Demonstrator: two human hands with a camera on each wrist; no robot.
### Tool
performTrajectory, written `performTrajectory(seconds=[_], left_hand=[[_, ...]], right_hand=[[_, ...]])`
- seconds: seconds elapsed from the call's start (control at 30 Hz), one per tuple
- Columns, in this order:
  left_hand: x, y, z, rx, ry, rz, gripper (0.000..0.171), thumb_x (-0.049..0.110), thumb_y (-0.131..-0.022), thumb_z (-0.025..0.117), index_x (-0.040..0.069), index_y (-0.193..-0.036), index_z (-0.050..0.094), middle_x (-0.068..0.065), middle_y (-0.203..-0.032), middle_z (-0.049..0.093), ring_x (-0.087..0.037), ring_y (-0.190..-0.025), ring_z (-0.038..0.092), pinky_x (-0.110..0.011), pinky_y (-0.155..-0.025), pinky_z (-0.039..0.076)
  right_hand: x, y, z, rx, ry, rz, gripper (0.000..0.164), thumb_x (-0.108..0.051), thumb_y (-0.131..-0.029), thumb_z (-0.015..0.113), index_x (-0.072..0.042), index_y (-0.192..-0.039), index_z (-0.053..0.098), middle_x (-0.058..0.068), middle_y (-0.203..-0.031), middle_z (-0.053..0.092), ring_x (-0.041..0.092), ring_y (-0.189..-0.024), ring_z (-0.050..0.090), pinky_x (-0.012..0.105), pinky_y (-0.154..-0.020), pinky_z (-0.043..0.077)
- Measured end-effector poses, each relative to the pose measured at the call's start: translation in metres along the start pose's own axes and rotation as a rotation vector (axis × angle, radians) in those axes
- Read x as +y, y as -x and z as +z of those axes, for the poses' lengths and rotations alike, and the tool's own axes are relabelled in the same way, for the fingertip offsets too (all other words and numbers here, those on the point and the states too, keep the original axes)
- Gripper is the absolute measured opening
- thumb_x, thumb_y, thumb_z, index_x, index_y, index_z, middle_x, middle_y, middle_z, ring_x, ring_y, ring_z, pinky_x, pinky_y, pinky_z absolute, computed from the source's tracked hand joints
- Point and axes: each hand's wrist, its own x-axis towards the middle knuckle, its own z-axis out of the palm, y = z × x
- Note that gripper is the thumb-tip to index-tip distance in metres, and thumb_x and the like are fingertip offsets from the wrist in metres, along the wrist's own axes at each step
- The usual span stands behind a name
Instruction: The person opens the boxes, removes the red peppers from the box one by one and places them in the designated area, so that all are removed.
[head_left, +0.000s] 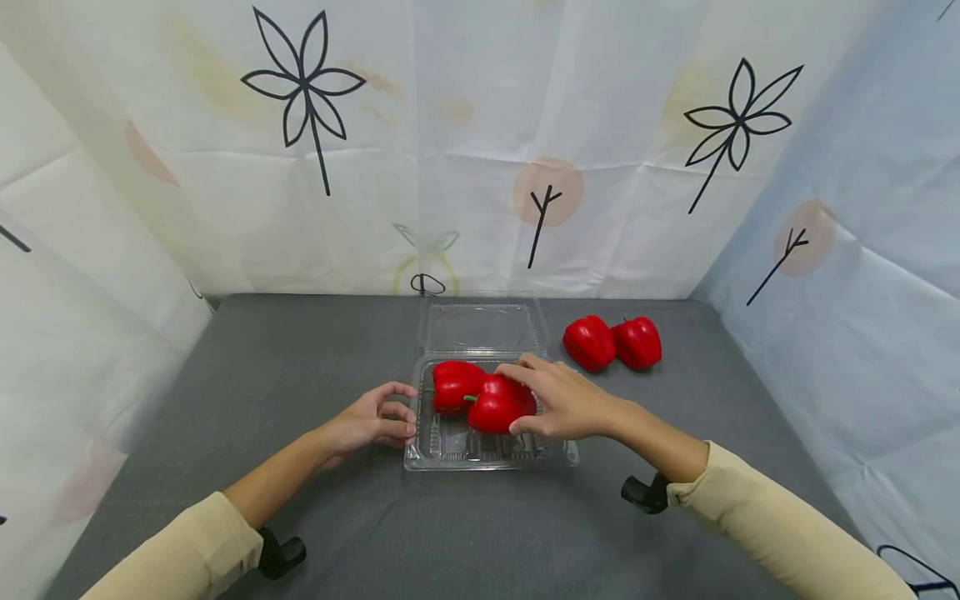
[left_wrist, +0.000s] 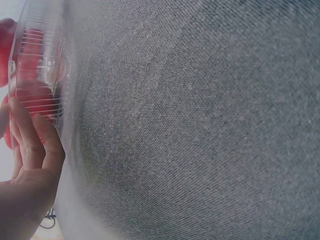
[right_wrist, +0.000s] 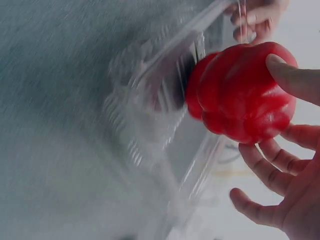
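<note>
A clear plastic clamshell box lies with its lid folded back on the grey table. Inside its left part sits one red bell pepper. My right hand grips a second red bell pepper between thumb and fingers, over the box and close against the first. In the right wrist view this held pepper partly hides the other one. At the box's left wall, my left hand touches the rim with loosely bent fingers; the left wrist view shows its fingertips along that wall.
Two more red bell peppers lie side by side on the table, right of the lid. A printed cloth hangs behind the table and along both sides. Dark wrist straps show below each sleeve.
</note>
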Motion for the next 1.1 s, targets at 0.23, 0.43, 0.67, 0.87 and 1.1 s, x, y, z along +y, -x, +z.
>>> performTrajectory(seconds=[0.23, 0.43, 0.67, 0.87, 1.1], left_hand=[[0.0, 0.0, -0.001, 0.003, -0.007, -0.02, 0.06, 0.007, -0.091, 0.071, 0.0, -0.139, 0.036, -0.008, -0.095, 0.066, -0.022, -0.084, 0.066, -0.037, -0.083, 0.057], [0.0, 0.0, -0.001, 0.003, -0.008, -0.021, 0.06, 0.008, -0.091, 0.071, 0.0, -0.139, 0.037, -0.008, -0.096, 0.066, -0.022, -0.084, 0.066, -0.037, -0.083, 0.057], [0.0, 0.0, -0.001, -0.004, 0.004, -0.016, 0.058, 0.006, -0.091, 0.07, 0.0, -0.139, 0.036, -0.008, -0.095, 0.066, -0.022, -0.083, 0.066, -0.036, -0.083, 0.057], [-0.001, 0.0, -0.002, 0.0, -0.009, -0.011, 0.058, 0.007, -0.092, 0.07, 0.001, -0.139, 0.036, -0.009, -0.097, 0.066, -0.023, -0.084, 0.067, -0.037, -0.084, 0.057], [-0.002, -0.001, -0.001, 0.005, -0.008, -0.016, 0.058, 0.006, -0.091, 0.07, 0.001, -0.139, 0.036, -0.01, -0.097, 0.066, -0.023, -0.084, 0.067, -0.038, -0.084, 0.057]], right_hand=[[0.024, 0.02, -0.012, 0.1, -0.072, 0.084, 0.074, -0.028, -0.081, 0.082, -0.007, -0.143, 0.049, 0.008, -0.12, 0.056, 0.02, -0.099, 0.058, 0.037, -0.079, 0.055], [0.044, 0.04, -0.021, 0.172, -0.062, 0.157, 0.074, -0.029, -0.08, 0.083, -0.007, -0.143, 0.05, 0.015, -0.13, 0.055, 0.03, -0.11, 0.057, 0.051, -0.084, 0.055], [0.07, 0.069, -0.026, 0.249, -0.066, 0.253, 0.072, -0.026, -0.08, 0.083, -0.002, -0.139, 0.051, 0.015, -0.118, 0.056, 0.027, -0.096, 0.058, 0.039, -0.071, 0.055], [0.093, 0.091, -0.021, 0.318, -0.05, 0.308, 0.07, -0.025, -0.08, 0.082, 0.004, -0.135, 0.051, 0.015, -0.109, 0.057, 0.026, -0.09, 0.058, 0.032, -0.065, 0.051], [0.116, 0.111, -0.006, 0.358, -0.057, 0.393, 0.069, -0.026, -0.082, 0.08, 0.008, -0.134, 0.051, 0.021, -0.108, 0.058, 0.031, -0.09, 0.059, 0.036, -0.064, 0.052]])
